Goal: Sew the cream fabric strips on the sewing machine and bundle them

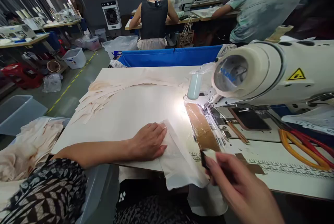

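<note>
Clock positions taken from the white fabric (177, 157), one piece, at the table's near edge. Left hand (150, 142) at 10 o'clock: palm down, fingers together, pressed on its edge. Right hand (242, 185) at 4: thumb and fingers closed on a small dark item (203, 159) and a pale scrap (211, 154); couldn't tell what the dark item was.

Labels: sewing machine (250, 70) at 1 carried one yellow warning triangle (296, 74); blue lettering (229, 75) on its round cover was unreadable. Ruler scale (284, 168) at 3 had digits too small to read.

Counts: one brown strip (202, 128) at 1, one phone (250, 119) at 2, two scissor handles at 3, orange (300, 151) and red (317, 144). One heap of peach cloth pieces (97, 98) at 10, pieces overlapped, uncountable. Two people beyond, at 12 and 1.
</note>
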`<state>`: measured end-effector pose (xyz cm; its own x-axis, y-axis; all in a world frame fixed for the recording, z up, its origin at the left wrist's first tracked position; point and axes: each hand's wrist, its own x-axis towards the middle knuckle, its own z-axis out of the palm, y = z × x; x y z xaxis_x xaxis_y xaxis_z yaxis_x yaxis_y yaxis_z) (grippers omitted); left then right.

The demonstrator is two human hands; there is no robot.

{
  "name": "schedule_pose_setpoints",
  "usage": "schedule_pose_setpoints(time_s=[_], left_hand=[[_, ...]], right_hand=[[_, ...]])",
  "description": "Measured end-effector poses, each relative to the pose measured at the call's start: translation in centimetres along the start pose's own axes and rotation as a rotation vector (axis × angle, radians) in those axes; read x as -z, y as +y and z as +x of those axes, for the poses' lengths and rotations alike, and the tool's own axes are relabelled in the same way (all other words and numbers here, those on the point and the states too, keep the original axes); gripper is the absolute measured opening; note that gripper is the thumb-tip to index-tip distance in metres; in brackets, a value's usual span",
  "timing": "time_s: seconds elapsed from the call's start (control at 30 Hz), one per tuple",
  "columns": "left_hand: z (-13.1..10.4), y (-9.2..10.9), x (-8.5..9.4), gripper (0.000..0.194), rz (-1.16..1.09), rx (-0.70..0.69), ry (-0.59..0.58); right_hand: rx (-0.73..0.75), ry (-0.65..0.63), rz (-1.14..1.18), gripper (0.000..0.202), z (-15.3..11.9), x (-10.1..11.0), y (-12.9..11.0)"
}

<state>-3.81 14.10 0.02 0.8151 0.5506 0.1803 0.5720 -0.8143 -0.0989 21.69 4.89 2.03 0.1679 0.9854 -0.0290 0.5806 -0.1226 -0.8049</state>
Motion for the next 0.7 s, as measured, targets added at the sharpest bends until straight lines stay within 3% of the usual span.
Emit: schedule_pose_setpoints(time_s=[0.07, 0.13, 0.27, 0.5, 0.7], left_hand=[[-0.2, 0.0, 0.1, 0.052, 0.019, -0.015, 0.010], [-0.3, 0.1, 0.2, 0.052, 0.040, -0.021, 0.033], [-0.4, 0.1, -0.2, 0.053, 0.038, 0.008, 0.068], [-0.3, 0.2, -0.9, 0.056, 0.035, 0.017, 0.128], [-0.5, 0.5, -1.1, 0.056, 0.070, 0.020, 0.136]], right_hand=[[0.149, 0.082, -0.134, 0.036, 2.6, -2.7, -2.5], [0.251, 0.022, -0.211, 0.032, 4.9, -5.1, -4.4], [0.301, -0.017, -0.342, 0.025, 7.7, -7.9, -5.5], [0.222, -0.034, -0.419, 0.026, 8.3, -8.8, -4.5], [0.289, -0.054, -0.393, 0.026, 8.7, -8.7, -4.6]])
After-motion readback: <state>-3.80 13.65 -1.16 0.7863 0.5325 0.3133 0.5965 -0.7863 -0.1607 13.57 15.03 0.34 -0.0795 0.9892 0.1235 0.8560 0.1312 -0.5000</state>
